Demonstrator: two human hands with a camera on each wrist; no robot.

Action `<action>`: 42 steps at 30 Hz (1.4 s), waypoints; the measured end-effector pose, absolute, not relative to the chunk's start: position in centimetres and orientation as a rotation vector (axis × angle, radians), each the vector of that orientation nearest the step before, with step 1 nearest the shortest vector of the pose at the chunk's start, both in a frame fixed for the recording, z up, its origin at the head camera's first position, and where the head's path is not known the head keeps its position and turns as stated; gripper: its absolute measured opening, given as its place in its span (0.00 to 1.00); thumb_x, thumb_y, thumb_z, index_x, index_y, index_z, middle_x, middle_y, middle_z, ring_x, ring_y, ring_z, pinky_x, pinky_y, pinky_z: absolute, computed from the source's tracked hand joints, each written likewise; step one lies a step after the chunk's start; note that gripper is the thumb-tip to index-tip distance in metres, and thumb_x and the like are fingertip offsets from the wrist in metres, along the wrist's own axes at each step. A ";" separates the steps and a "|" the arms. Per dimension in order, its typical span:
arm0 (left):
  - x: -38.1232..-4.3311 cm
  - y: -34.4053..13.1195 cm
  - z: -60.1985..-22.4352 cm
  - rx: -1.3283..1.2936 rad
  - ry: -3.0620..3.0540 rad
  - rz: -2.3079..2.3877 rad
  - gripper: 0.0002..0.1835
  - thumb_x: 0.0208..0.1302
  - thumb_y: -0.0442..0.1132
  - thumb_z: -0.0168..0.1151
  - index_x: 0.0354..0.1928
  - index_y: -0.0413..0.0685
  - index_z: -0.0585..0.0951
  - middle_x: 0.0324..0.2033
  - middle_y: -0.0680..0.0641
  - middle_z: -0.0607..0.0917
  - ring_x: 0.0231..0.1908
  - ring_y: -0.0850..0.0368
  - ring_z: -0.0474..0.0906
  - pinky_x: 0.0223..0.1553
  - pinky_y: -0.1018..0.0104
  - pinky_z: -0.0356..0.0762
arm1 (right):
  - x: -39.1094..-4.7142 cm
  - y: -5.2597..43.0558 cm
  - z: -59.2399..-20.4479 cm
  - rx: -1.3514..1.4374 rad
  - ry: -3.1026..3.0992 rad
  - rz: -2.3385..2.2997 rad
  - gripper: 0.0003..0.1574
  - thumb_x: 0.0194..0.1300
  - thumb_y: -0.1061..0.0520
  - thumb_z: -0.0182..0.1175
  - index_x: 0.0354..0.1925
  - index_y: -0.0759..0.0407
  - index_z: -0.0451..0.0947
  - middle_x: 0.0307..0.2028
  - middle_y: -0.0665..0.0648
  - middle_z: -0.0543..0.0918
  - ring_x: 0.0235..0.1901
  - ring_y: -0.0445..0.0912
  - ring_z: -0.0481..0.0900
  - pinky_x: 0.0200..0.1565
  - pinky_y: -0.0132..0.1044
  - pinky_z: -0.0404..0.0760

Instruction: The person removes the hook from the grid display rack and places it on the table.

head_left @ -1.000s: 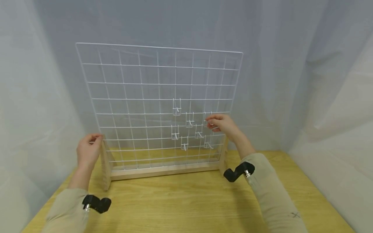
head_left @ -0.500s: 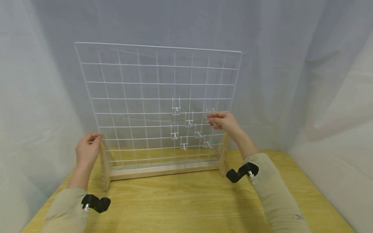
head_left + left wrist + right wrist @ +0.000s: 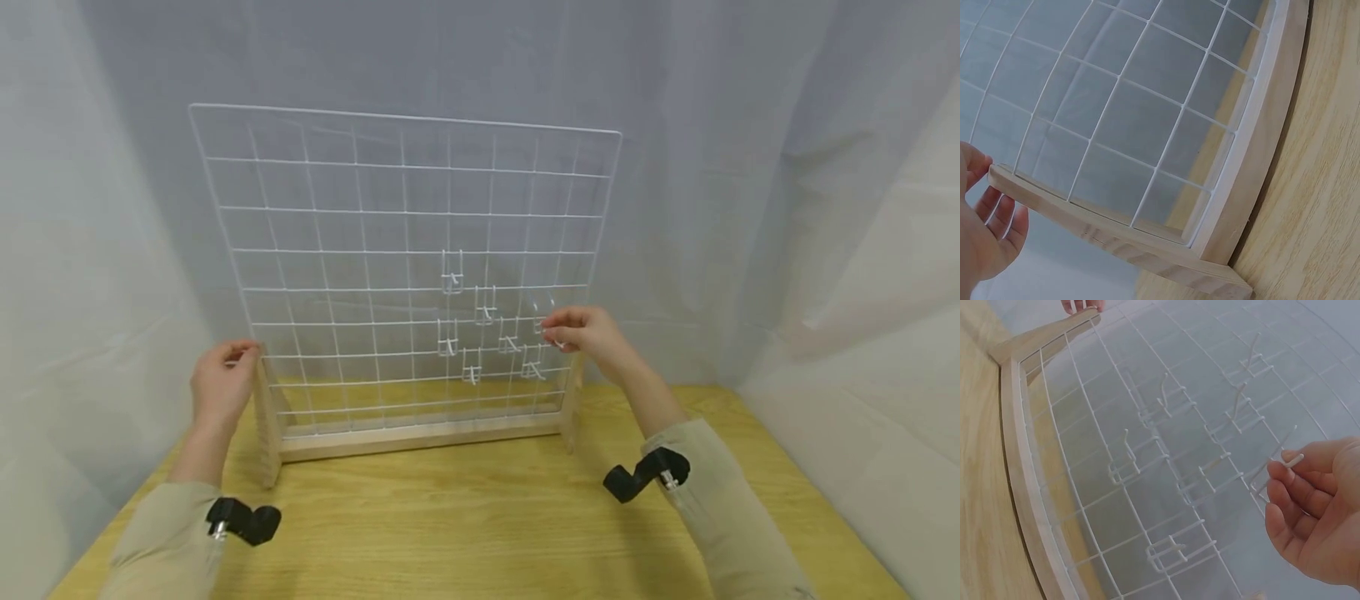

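Note:
A white wire grid panel (image 3: 330, 242) stands upright in a wooden base (image 3: 420, 442). Several white wire hooks hang on its right half, among them a top hook (image 3: 452, 279) and a lower right hook (image 3: 533, 367). My right hand (image 3: 600, 337) pinches another wire hook (image 3: 1296, 460) between thumb and fingers, its two prongs pointing up, apart from the grid and in front of its right side. With my left hand (image 3: 223, 383) I grip the rack at the top of the left wooden upright (image 3: 1060, 212), thumb on one side and fingers on the other.
Yellow wood-grain table (image 3: 450, 533) lies under the rack. Pale curtain (image 3: 750, 208) hangs behind and at both sides. Black mounts (image 3: 243, 521) sit on both forearms over beige sleeves.
My right hand has lifted the hook off the grid, then drawn it down and slightly right, toward me. The left hand stays on the rack.

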State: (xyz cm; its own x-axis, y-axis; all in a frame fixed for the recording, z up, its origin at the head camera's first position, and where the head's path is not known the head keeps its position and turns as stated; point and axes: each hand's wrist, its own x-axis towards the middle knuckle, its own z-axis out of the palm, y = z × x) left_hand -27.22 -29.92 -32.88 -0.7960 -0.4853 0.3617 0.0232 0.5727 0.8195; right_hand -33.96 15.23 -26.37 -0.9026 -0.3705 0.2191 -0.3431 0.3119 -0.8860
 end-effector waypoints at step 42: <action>-27.6 -28.4 -32.8 0.413 -2.181 -1.227 0.18 0.68 0.39 0.46 0.52 0.36 0.76 0.45 0.39 0.75 0.42 0.53 0.67 0.34 0.70 0.65 | -28.8 8.6 -36.0 -0.909 2.310 -1.446 0.07 0.60 0.66 0.59 0.39 0.68 0.78 0.30 0.52 0.79 0.31 0.42 0.76 0.38 0.41 0.78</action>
